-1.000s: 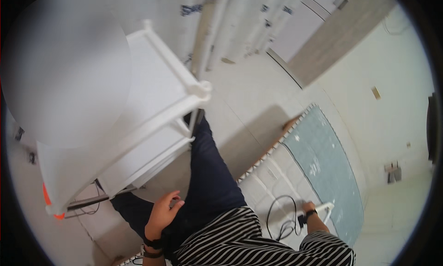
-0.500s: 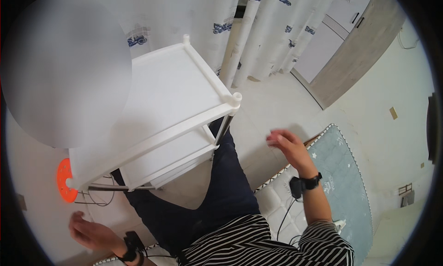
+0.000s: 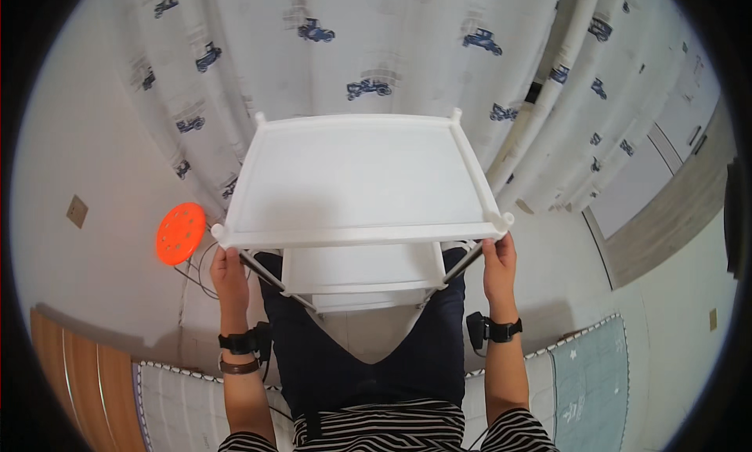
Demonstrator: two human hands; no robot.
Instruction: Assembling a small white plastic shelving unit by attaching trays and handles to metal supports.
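- Standing right in front of the person, white shelf rack [image 3: 360,178], top tray facing up, lower shelves visible below it.
- Left hand [image 3: 227,270] closed on the tray's near-left corner.
- Right hand [image 3: 499,262] closed on the near-right corner, fingers wrapped at the post.
- Orange stool [image 3: 179,233] just left of the rack, curtain [image 3: 376,52] behind.

Both forearms reach forward, left hand [image 3: 228,270] and right hand [image 3: 499,265] raised, fingers curled closed.
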